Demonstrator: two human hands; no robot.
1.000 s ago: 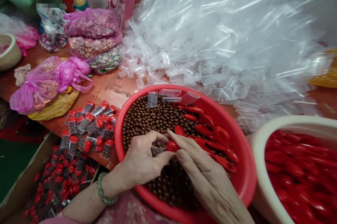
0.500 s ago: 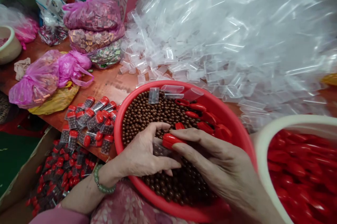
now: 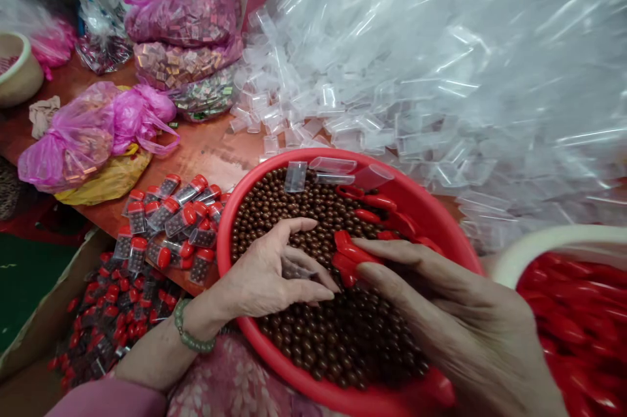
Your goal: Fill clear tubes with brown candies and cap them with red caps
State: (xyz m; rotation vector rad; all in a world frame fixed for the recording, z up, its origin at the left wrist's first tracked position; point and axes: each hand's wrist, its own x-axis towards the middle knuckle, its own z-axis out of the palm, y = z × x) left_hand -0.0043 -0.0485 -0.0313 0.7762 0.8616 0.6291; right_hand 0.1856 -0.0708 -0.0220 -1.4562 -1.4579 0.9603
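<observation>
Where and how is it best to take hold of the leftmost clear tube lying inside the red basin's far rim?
Probably by its two long sides, pinched from above: the clear tube lies on brown beads, its top uncovered, those sides running roughly near to far.

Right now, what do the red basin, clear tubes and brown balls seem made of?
Red basin: probably plastic, smooth, with a soft sheen along its rounded rim. Clear tubes: likely thin, glossy plastic, since brown shows through and surfaces glint. Brown balls: shiny, with small highlights; candy or plastic, I can't tell.
</observation>
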